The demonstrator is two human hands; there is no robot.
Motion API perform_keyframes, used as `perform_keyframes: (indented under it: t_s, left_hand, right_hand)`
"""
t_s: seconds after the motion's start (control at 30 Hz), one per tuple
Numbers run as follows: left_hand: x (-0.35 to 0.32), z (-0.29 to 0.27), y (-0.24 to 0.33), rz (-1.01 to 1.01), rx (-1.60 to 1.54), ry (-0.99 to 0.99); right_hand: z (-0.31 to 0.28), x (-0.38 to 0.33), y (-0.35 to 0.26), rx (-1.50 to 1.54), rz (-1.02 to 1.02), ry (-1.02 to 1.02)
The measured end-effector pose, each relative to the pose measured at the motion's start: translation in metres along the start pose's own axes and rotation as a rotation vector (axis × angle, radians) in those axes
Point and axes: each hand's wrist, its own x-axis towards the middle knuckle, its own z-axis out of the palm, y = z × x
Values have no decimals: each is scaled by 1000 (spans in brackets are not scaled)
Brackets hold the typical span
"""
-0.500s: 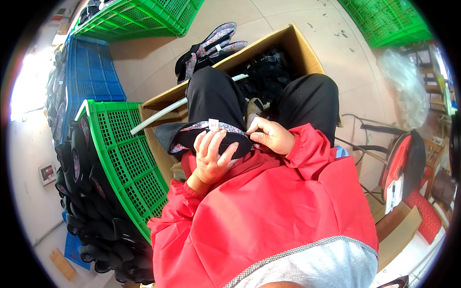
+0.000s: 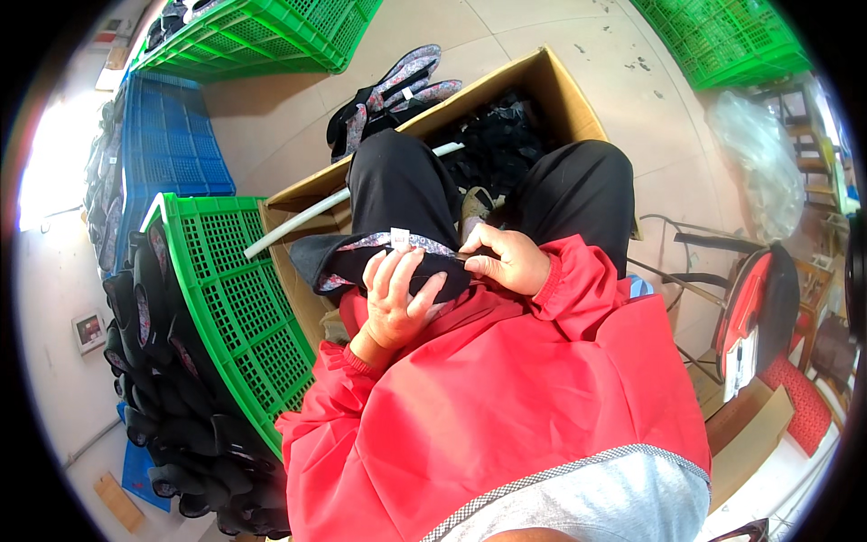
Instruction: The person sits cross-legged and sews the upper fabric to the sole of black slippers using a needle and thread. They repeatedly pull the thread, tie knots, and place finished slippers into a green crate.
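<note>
A black slipper with a patterned lining and a small white tag lies across my lap. My left hand curls over its middle, fingers wrapped on the upper. At the slipper's right end, my right hand pinches its edge. Both red sleeves come up from below. My black-trousered legs extend toward a cardboard box in front of me.
A green crate stands at my left, with several black slippers stacked beside it. A blue crate and more green crates lie farther off. Patterned slippers rest behind the box. A red chair is at right.
</note>
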Motion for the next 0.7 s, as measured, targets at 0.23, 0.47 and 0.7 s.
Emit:
perform_keyframes:
  t_s: [0.23, 0.47, 0.7]
  left_hand:
    - [-1, 1, 1, -12, 1, 1]
    - [0, 1, 3, -22, -1, 4]
    - [1, 1, 4, -17, -8, -3]
  right_hand:
    - [2, -1, 3, 53, -75, 31]
    - [2, 0, 8, 134, -61, 47]
    - [3, 1, 9, 89, -51, 31]
